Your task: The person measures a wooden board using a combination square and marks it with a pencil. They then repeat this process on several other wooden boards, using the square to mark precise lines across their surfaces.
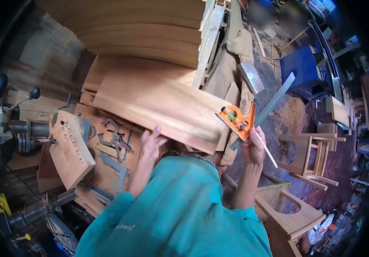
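Observation:
A smooth, light-brown wooden board [163, 105] lies at a slant across the middle of the view, over other wood. My left hand [150, 145] is at its near edge, one fingertip over the edge and the other fingers curled against it, partly hidden. In my right hand [254, 147] is a combination square [243, 122] with an orange head, a green level vial and a long steel blade, held at the board's right end. A thin pale stick like a pencil [267, 150] sticks out between the same hand's fingers.
To the left lie a C-shaped clamp [115, 139], a steel square [115, 167] and a wood block with a row of holes [72, 150]. A drill chuck [24, 142] is beside them. Wooden chairs [309, 160], sawdust [294, 115] and a blue box [302, 70] are on the right.

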`<state>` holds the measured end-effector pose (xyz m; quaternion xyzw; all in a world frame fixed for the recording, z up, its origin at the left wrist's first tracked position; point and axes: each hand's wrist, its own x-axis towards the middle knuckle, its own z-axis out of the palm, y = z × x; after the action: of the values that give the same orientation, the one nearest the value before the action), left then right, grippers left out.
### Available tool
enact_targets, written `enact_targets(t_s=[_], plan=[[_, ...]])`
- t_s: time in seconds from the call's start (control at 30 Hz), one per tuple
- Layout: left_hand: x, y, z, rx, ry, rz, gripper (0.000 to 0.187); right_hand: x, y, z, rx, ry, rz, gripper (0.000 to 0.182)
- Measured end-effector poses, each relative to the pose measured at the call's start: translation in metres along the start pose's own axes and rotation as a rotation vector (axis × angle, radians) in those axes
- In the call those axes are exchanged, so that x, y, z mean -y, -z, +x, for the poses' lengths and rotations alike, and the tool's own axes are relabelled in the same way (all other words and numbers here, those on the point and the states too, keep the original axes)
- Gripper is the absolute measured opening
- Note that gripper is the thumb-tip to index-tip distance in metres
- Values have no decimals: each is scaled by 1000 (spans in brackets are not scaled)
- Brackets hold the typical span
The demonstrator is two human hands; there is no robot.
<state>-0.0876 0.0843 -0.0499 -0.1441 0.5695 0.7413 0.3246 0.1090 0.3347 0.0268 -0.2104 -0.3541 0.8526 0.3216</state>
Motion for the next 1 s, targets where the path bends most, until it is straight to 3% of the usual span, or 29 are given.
enact_targets(t_s=[0.03,0.2,0.33,0.4,0.53,0.73,0.87,0.9,1.0], plan=[[15,4,-9,2,21,-5,39,1,7,4,91,-21,30,23],[56,10,-42,95,-20,-79,37,-8,13,48,150,-80,-67,34],[57,11,-37,86,-63,-229,39,-18,6,70,223,-98,-8,31],[56,14,-26,130,-27,-430,54,-22,-3,70,212,-100,18,30],[64,39,2,182,128,-391,62,-40,-1,67,171,-132,34,31],[33,44,-19,247,202,-278,60,-45,15,31,1,-140,92,29],[13,56,-30,310,207,-229,65,-46,24,8,-159,-77,22,28],[11,60,-31,307,212,-240,65,-49,10,8,-281,-29,16,25],[6,64,-34,301,141,-193,65,-60,34,5,-180,-125,124,19]])
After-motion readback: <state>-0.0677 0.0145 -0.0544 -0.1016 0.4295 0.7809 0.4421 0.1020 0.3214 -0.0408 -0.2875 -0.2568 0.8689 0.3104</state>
